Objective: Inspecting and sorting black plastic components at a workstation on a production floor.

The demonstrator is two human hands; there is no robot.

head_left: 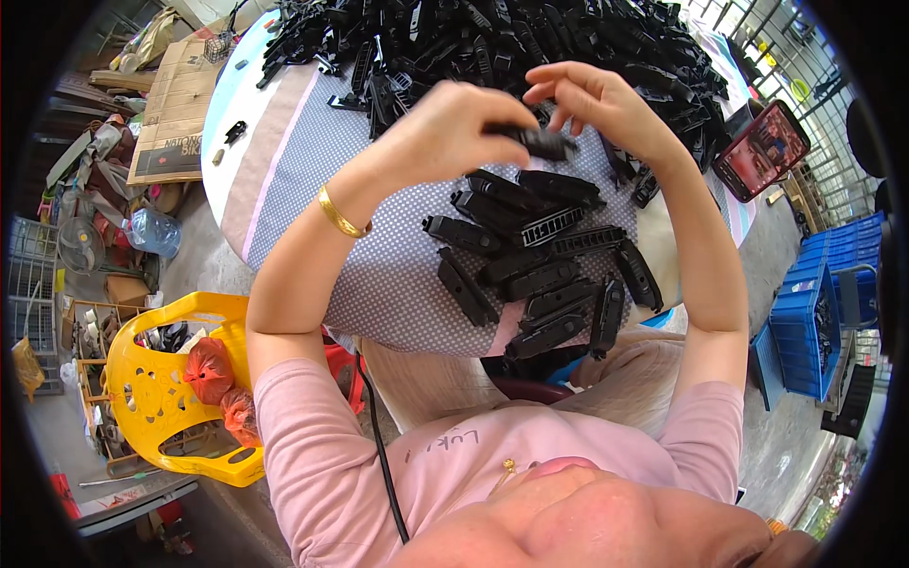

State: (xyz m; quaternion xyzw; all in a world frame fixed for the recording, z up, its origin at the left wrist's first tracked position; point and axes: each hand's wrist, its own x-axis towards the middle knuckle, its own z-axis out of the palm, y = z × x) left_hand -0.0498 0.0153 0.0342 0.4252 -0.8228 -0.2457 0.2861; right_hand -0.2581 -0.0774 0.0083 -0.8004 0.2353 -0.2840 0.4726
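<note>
My left hand [461,131] is closed around a long black plastic part [542,144], smeared by motion, held above the near side of the table. Close by, my right hand [598,106] has its fingers bent and apart, just over the far end of that part. I see nothing held in it, and cannot tell whether its fingertips touch the part. Under both hands lies a loose group of similar black plastic parts [554,286], some with ladder-like ribbed strips. Beyond the hands, a large heap of black pieces [454,47] covers the far side of the table.
A patterned cloth covers the round table [379,275]. At its right edge stands a phone [763,151] with a lit screen. To the left are a yellow plastic chair [142,383] holding red bags [208,371] and a cardboard sheet [175,114]. Blue crates [805,322] stand right.
</note>
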